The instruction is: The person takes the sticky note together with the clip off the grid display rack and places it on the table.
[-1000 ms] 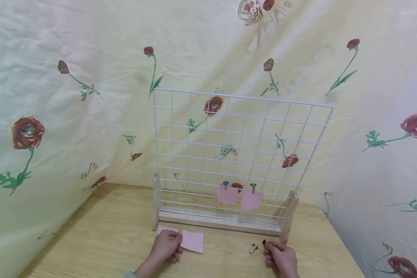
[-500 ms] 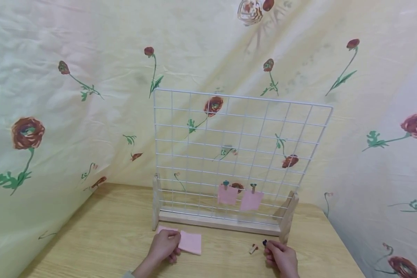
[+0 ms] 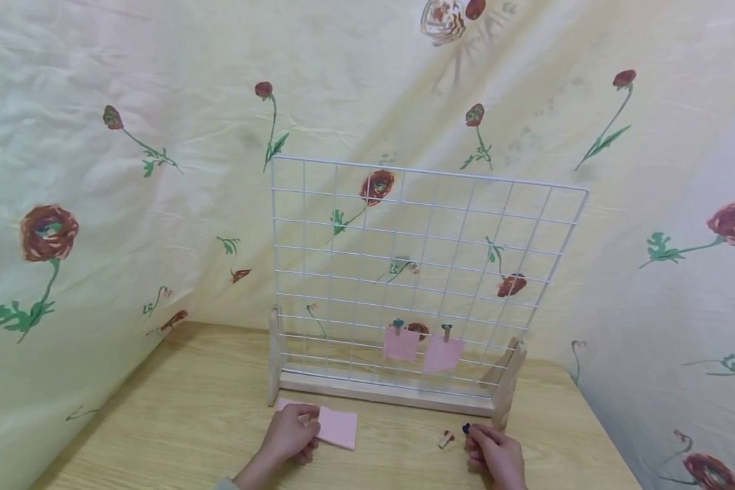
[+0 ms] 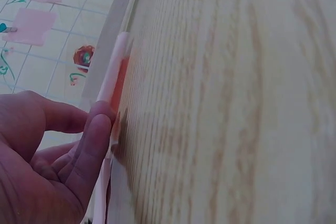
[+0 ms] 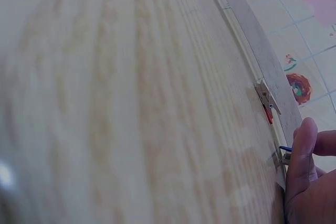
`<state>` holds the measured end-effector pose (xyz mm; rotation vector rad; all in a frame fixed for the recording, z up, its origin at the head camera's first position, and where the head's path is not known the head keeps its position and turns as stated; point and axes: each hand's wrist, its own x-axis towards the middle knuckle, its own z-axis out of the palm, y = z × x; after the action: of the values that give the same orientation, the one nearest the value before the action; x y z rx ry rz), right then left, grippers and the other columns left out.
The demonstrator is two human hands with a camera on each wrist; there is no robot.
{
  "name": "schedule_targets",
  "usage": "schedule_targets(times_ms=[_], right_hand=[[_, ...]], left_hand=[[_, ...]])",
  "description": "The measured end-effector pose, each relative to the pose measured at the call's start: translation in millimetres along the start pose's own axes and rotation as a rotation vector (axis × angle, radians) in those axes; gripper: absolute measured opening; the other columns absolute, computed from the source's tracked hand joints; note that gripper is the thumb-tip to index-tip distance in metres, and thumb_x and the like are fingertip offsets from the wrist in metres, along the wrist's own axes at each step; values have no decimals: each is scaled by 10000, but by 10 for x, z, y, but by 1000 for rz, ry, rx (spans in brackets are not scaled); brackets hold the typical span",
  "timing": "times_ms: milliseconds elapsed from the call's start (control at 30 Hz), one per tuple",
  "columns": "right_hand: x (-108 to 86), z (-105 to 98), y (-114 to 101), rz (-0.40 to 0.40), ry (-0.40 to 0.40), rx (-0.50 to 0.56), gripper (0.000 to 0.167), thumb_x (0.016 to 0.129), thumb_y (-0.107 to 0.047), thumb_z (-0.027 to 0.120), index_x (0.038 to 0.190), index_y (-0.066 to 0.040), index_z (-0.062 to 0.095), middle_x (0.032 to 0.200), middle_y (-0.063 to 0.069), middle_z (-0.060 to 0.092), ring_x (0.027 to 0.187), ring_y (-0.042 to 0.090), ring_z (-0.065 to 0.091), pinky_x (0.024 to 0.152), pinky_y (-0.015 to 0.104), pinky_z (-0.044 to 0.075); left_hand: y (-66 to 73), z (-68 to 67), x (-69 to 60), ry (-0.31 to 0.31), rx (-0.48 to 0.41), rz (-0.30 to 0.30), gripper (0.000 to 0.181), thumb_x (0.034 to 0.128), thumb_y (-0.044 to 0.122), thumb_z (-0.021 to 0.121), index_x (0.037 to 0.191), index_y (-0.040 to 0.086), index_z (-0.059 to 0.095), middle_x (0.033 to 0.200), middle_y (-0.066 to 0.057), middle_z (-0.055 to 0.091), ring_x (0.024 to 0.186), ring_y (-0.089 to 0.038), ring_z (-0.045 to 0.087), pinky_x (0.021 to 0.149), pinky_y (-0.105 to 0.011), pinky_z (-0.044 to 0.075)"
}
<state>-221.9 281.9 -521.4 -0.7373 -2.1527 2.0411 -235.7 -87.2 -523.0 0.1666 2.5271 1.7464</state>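
Observation:
My left hand (image 3: 292,432) pinches a pink paper square (image 3: 337,427) by its left edge between thumb and fingers. In the left wrist view this paper (image 4: 111,80) is seen nearly edge-on, close to the tabletop. Partly behind that hand lies more pink paper (image 3: 288,403). At the right, my right hand (image 3: 496,454) pinches a small clothespin with a dark blue top (image 3: 466,429); the fingers hide most of it. Left of that hand, a wooden clothespin with a red top (image 3: 446,439) lies on the table, also seen in the right wrist view (image 5: 266,100).
Behind the hands stands a white wire grid (image 3: 425,258) in a wooden base (image 3: 386,393). Two pink papers, a left one (image 3: 401,345) and a right one (image 3: 444,354), hang low on it from clothespins with green tops. A flowered cloth (image 3: 190,102) surrounds the wooden table (image 3: 177,408).
The pink paper in my left hand has shifted slightly, a little left and then back right. My right hand stays nearly still with its clothespin, whose blue top has turned a little more into view.

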Motion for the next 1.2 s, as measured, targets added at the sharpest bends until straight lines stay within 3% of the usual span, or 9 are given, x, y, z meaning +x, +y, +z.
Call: schedule_targets(times_ms=[433, 767, 1000, 1200], right_hand=[[-4, -2, -19, 13, -8, 11, 426, 891, -102, 640, 1238, 122, 536, 710, 17, 683, 582, 141, 611, 541, 267, 569], [6, -43, 14, 42, -16, 40, 437, 889, -138, 653, 1252, 84, 551, 712, -2, 689, 583, 142, 609, 548, 264, 570], [-37, -31, -43, 6, -61, 68, 472, 917, -178, 633, 1280, 99, 514, 732, 10, 692, 611, 136, 629, 567, 265, 574], [-86, 51, -120, -61, -93, 86, 479, 947, -175, 599, 1296, 132, 484, 715, 19, 670, 603, 121, 632, 551, 258, 568]], left_hand=[[-43, -8, 42, 1, 5, 13, 361, 871, 53, 573, 1185, -125, 582, 526, -48, 618, 350, -97, 544, 369, -335, 524], [39, 8, 16, -5, -31, -11, 357, 905, 80, 570, 1199, -123, 574, 544, -51, 621, 365, -88, 542, 388, -330, 533], [58, 16, 64, -10, -30, -41, 374, 917, 124, 583, 1227, -86, 573, 568, -46, 632, 372, -90, 537, 379, -311, 523], [84, 50, 94, -16, -32, -33, 383, 915, 126, 588, 1242, -75, 573, 584, -45, 643, 367, -74, 538, 383, -314, 529]])
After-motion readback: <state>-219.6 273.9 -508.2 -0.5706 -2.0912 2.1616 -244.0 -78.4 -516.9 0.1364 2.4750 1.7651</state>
